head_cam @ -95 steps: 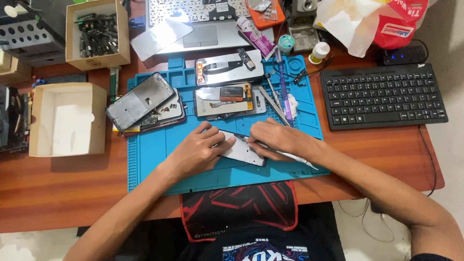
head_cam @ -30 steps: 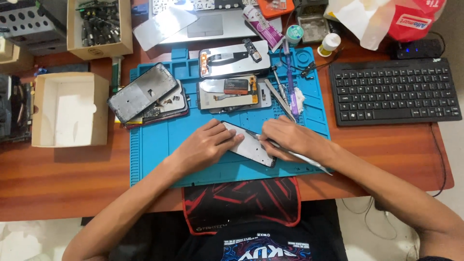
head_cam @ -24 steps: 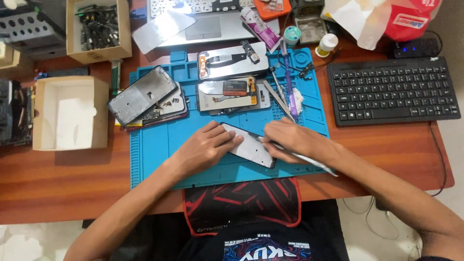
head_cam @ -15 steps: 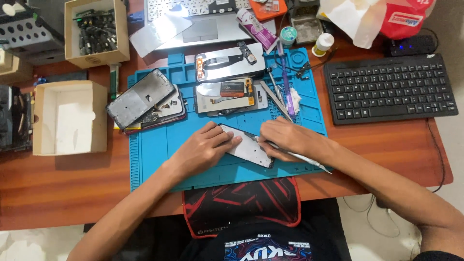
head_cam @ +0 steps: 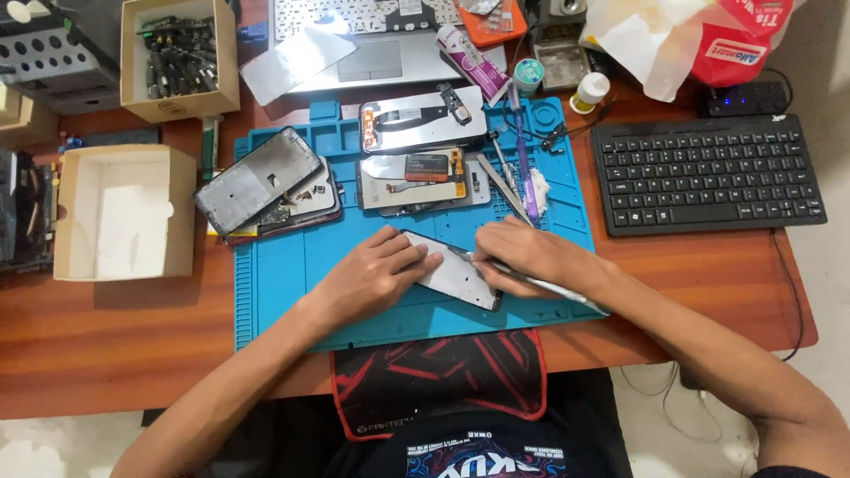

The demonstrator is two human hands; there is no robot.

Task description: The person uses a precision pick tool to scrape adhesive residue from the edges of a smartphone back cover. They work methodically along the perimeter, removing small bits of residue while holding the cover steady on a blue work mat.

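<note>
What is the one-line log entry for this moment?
left hand: presses phone panel | right hand: holds metal tool on panel | surface: blue mat

Flat grey phone panel: partly covered by both hands.
Thin metal tool: tip contact too small to tell.
Silver laptop: cut by top edge.
</note>
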